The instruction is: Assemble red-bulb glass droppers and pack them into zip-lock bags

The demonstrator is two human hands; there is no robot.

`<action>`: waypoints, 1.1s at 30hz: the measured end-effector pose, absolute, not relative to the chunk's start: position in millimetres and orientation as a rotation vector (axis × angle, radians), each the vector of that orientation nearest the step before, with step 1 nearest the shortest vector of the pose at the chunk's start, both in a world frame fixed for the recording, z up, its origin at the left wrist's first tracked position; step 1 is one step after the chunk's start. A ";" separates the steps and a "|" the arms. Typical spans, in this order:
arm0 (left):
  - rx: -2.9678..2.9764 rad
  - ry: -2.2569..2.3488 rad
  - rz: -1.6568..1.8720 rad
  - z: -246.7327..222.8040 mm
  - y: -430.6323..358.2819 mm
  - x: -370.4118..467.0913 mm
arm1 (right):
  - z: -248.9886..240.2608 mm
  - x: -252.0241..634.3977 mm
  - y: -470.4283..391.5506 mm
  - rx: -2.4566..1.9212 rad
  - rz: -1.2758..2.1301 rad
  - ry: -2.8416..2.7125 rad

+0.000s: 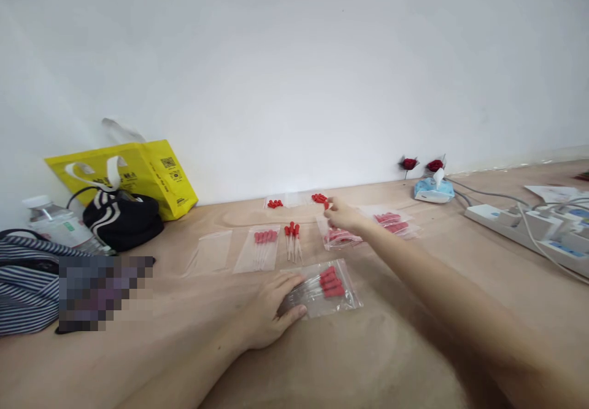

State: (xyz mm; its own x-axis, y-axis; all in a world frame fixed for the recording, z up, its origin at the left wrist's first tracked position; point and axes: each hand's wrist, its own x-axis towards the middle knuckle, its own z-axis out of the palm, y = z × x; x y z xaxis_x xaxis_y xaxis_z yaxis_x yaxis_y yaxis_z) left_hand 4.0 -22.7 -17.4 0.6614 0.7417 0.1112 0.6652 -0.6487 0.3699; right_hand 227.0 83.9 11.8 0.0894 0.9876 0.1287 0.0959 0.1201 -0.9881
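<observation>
My left hand (271,314) lies on the table with its fingers apart, their tips resting on the left end of a clear zip-lock bag (313,311). Inside that bag are several droppers (330,283) with red bulbs. Stretched far forward, my right hand (345,216) pinches a red rubber bulb (326,205) beside a small pile of red bulbs (319,198). Behind the near bag lie 3 loose droppers (292,240) with clear tubes. To their left is another bag of droppers (256,256). More filled bags (335,237) lie partly under my right forearm.
An unfilled clear bag (210,252) lies left. Farther back are a second small group of red bulbs (275,204), a tissue pack (433,191) and dark red roses (408,164). A power strip (515,225) with cables is right. A yellow bag (170,179), black cap (122,219) and bottle (59,225) stand left.
</observation>
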 end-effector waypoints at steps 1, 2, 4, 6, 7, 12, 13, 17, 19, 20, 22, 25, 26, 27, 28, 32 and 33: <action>2.587 1.120 0.363 -17.8 -22.3 4.0 | 10.5 241.3 72.8 -1.223 0.996 -1.267; 2.592 1.115 0.364 -18.3 -21.8 4.0 | 6.9 254.5 60.9 -1.217 0.982 -1.270; 2.598 1.108 0.367 -19.3 -20.7 4.0 | -5.9 274.9 37.1 -1.178 0.925 -1.245; 2.595 1.113 0.366 -19.8 -20.1 4.4 | -22.0 284.9 17.1 -1.180 0.929 -1.162; 2.590 1.121 0.362 -19.7 -20.0 4.7 | -29.5 286.3 9.3 -1.175 0.944 -1.120; 2.592 1.105 0.395 -14.7 -22.2 6.9 | -44.5 275.3 -10.9 -1.121 1.038 -0.969; 2.598 1.094 0.402 -13.5 -22.6 7.1 | -43.9 272.6 -12.7 -1.117 1.062 -0.956; 2.597 1.099 0.356 -12.0 -22.9 7.0 | -41.3 266.9 -19.6 -1.074 1.180 -0.891; 2.601 1.101 0.353 -13.2 -22.3 7.1 | -40.9 265.8 -24.0 -1.046 1.241 -0.850; 2.606 1.097 0.361 -13.9 -21.9 7.2 | -40.8 265.4 -26.5 -1.035 1.268 -0.834; 2.611 1.093 0.373 -15.4 -21.3 7.5 | -40.1 264.6 -31.5 -1.017 1.318 -0.814; 2.605 1.095 0.368 -17.0 -20.8 7.6 | -39.3 264.3 -37.3 -0.993 1.382 -0.847; 2.602 1.097 0.371 -17.3 -20.9 7.5 | -39.4 264.6 -38.5 -0.996 1.399 -0.898; 2.601 1.097 0.377 -17.4 -21.1 7.4 | -39.7 265.1 -39.2 -1.007 1.407 -0.978; 2.601 1.096 0.385 -17.3 -21.4 7.3 | -40.3 265.8 -39.6 -1.029 1.397 -1.083; 2.611 1.098 0.402 -15.7 -22.1 8.3 | -41.6 268.9 -39.4 -1.177 1.188 -1.530; 2.610 1.100 0.403 -15.3 -22.0 8.6 | -40.9 269.7 -39.2 -1.213 1.147 -1.598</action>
